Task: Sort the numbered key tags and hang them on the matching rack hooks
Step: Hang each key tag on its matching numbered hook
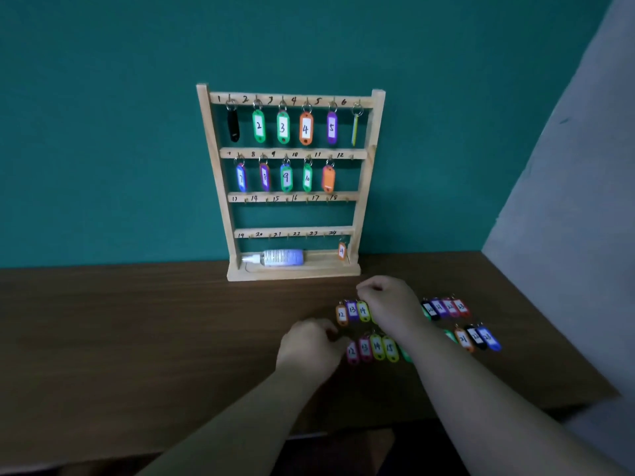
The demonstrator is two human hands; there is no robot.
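Teal wall behind, grey panel angling in on the right. Brown wood-grain table [137, 338], with most of its width lying left of the hands. Pale wooden rack [367, 173] stands at the back edge against the wall, with four numbered rails. Glossy oval plastic tags hang on hooks 1–11, and orange tag 24 [341, 250] hangs bottom right. Spray bottle [283, 257] lies in the base tray. Loose key tags [378, 347] sit in two rows near the table's right edge. Left hand [311, 345] is curled just beside near-row pink 12. Right hand [388, 304] is curled over the far row. Can't tell what either one grips.
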